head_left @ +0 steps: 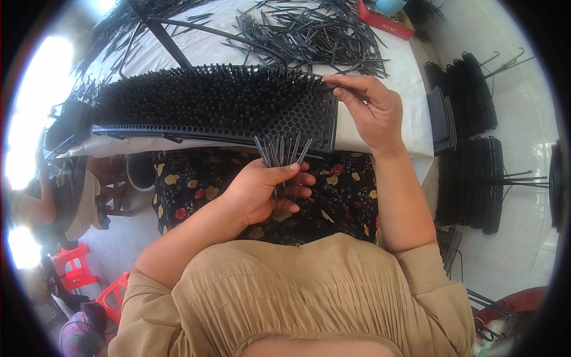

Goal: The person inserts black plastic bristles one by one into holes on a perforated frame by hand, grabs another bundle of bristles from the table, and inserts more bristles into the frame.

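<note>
A long black perforated panel (309,119) lies across the table edge in front of me, most of its holes filled with upright black pins. My left hand (267,190) is closed around a small bundle of black pins (279,152), held just below the panel's near edge. My right hand (369,107) pinches a single black pin (326,87) at the panel's right end, over its top edge.
A heap of loose black pins (309,35) covers the white table (398,89) behind the panel. A red tray (383,21) sits at the far edge. Stacks of black panels (470,178) stand on the floor at right. Another person (65,196) sits left, near red stools (74,268).
</note>
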`<action>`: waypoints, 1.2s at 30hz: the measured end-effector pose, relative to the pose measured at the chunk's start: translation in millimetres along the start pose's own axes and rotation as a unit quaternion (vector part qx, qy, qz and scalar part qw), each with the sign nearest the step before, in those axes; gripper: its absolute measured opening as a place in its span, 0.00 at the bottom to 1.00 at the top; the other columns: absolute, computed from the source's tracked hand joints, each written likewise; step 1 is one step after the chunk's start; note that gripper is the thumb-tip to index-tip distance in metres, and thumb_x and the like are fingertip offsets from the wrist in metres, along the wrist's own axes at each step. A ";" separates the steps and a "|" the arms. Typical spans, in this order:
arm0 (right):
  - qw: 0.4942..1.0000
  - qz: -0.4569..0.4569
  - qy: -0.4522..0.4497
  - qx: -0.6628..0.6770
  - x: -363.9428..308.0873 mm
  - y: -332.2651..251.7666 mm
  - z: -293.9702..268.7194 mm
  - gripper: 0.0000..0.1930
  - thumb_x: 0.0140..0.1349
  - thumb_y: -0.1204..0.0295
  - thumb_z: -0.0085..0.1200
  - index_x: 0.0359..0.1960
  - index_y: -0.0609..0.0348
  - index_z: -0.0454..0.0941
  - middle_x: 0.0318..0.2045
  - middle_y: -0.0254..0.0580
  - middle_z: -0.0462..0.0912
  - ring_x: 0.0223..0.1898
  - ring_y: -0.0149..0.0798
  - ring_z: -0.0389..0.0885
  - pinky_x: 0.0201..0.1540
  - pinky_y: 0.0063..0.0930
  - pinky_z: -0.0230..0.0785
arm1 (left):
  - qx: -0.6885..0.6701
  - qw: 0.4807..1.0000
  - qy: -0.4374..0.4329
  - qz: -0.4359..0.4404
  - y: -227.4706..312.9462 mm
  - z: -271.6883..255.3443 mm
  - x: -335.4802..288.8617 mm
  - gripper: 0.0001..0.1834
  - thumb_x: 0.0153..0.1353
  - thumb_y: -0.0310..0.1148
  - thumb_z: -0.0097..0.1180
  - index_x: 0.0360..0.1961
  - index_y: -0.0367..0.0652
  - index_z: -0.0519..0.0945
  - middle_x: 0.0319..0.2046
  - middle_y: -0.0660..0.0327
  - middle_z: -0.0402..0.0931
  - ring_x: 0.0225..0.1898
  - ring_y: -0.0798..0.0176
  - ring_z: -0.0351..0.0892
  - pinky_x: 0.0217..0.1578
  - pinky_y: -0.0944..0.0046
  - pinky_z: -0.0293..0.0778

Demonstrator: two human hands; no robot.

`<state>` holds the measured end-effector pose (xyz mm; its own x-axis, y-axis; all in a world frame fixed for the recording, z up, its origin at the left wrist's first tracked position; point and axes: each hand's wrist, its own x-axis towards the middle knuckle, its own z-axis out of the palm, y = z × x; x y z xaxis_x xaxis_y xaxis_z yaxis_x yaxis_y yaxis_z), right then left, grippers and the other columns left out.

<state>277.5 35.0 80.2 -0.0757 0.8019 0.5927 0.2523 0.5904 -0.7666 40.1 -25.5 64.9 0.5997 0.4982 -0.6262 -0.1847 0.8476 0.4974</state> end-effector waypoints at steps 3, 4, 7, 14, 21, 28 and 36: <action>1.000 -0.011 -0.014 -0.018 2.4 1.2 -0.4 0.08 0.61 0.83 0.59 0.42 0.63 0.83 0.39 0.38 0.88 0.39 0.28 0.85 0.43 0.18 0.77 | 0.002 1.000 0.011 0.002 -1.2 0.1 2.7 0.13 0.69 0.35 0.54 0.49 0.39 0.76 0.40 0.55 0.82 0.38 0.60 0.84 0.28 0.60 0.82; 0.999 -0.002 -0.027 -0.031 3.0 2.0 -1.1 0.08 0.61 0.82 0.59 0.42 0.63 0.83 0.39 0.38 0.88 0.39 0.28 0.85 0.43 0.18 0.77 | 0.004 1.000 0.016 0.004 -1.5 0.1 4.1 0.14 0.69 0.34 0.54 0.50 0.37 0.76 0.40 0.54 0.82 0.37 0.59 0.84 0.27 0.60 0.82; 0.999 0.023 -0.029 0.003 2.9 5.2 2.0 0.08 0.61 0.83 0.59 0.41 0.62 0.83 0.39 0.38 0.88 0.40 0.28 0.85 0.44 0.19 0.77 | 0.014 1.000 0.017 -0.001 -1.8 -0.3 4.9 0.13 0.69 0.34 0.54 0.49 0.38 0.77 0.40 0.55 0.82 0.37 0.61 0.84 0.27 0.61 0.81; 0.992 0.001 -0.107 -0.063 18.3 -0.3 -2.8 0.10 0.61 0.84 0.59 0.43 0.62 0.82 0.40 0.40 0.87 0.43 0.31 0.85 0.48 0.22 0.77 | 0.042 0.999 0.030 0.007 0.3 1.5 3.5 0.12 0.69 0.33 0.53 0.49 0.38 0.77 0.39 0.56 0.82 0.36 0.61 0.84 0.28 0.61 0.80; 0.967 -0.147 -0.052 -0.200 43.2 3.5 12.4 0.13 0.60 0.78 0.60 0.47 0.57 0.83 0.36 0.41 0.88 0.40 0.40 0.86 0.47 0.28 0.76 | 0.062 0.997 0.036 0.021 0.4 0.7 3.1 0.10 0.70 0.32 0.52 0.47 0.37 0.77 0.39 0.55 0.82 0.35 0.62 0.83 0.31 0.61 0.79; 0.980 -0.061 -0.085 -0.170 43.1 -2.1 8.8 0.13 0.60 0.75 0.60 0.47 0.56 0.83 0.35 0.41 0.88 0.41 0.44 0.86 0.50 0.33 0.74 | 0.071 0.996 0.040 0.023 -0.3 -1.1 2.8 0.10 0.70 0.32 0.52 0.47 0.37 0.77 0.38 0.56 0.82 0.34 0.62 0.83 0.30 0.62 0.79; 0.977 -0.071 -0.065 -0.189 36.4 -1.7 8.1 0.12 0.62 0.74 0.60 0.48 0.54 0.83 0.38 0.37 0.88 0.48 0.40 0.84 0.56 0.33 0.69 | 0.076 0.996 0.044 0.022 0.5 -2.2 3.1 0.10 0.70 0.31 0.51 0.48 0.37 0.77 0.38 0.54 0.82 0.34 0.62 0.83 0.29 0.63 0.79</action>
<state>266.5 63.9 101.1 -0.2517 0.7337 0.6311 0.5670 0.6403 -0.5183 40.2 -23.1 61.9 0.5226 0.5539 -0.6482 -0.0854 0.7904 0.6066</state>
